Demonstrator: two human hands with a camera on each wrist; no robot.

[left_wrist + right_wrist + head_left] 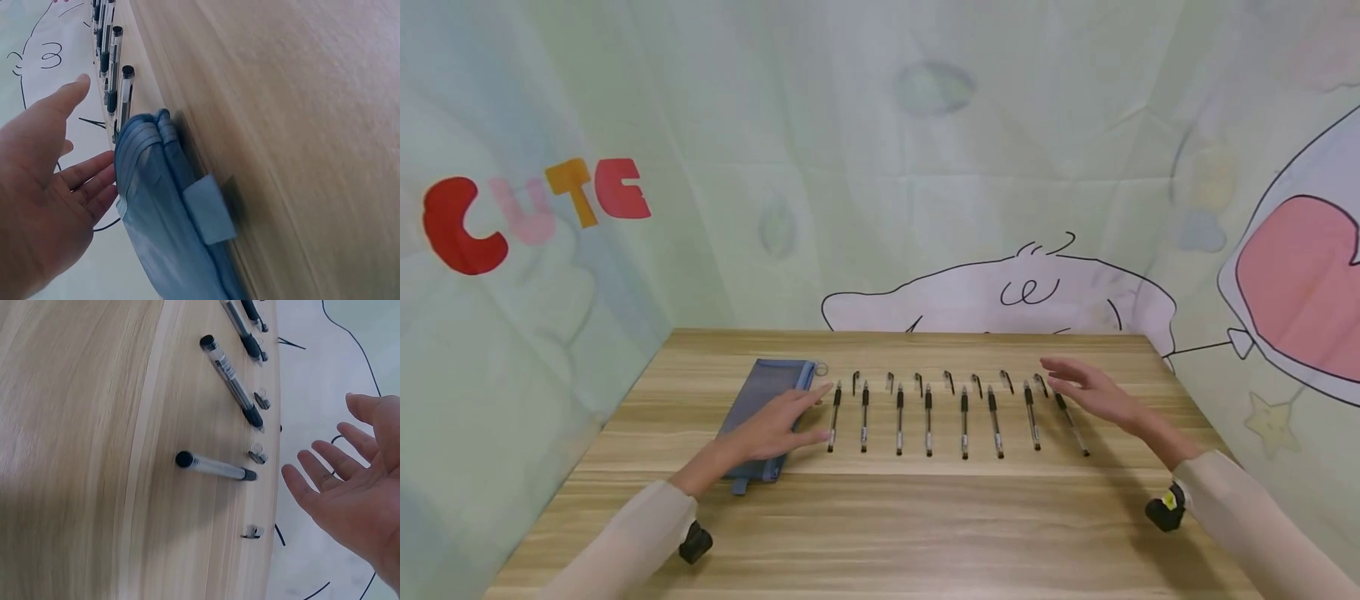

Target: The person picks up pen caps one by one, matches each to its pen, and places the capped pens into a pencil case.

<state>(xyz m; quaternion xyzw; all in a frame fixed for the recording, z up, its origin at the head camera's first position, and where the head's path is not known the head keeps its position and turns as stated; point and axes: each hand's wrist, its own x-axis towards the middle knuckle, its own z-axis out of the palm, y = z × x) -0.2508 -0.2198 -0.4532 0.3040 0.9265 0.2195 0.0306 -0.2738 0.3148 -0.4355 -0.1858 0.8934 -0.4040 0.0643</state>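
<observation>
Several black gel pens lie uncapped in a row across the table, from the leftmost pen (832, 423) to the slanting rightmost pen (1074, 427). Small clear-and-black pen caps (948, 382) form another row beyond their tips. My left hand (775, 427), fingers spread, is over the blue zippered pencil case (756, 400) and beside the leftmost pen; it holds nothing. In the left wrist view, the fingertips partly pass behind the pencil case (156, 200). Over the upper end of the rightmost pen hovers my right hand (1097, 396), fingers extended and holding nothing, as the right wrist view shows.
The wooden table (887, 533) ends at a printed cloth backdrop (865, 208), which also hangs along both sides. A ring (822, 369) is at the pencil case's far corner. Each wrist carries a small black camera (696, 542).
</observation>
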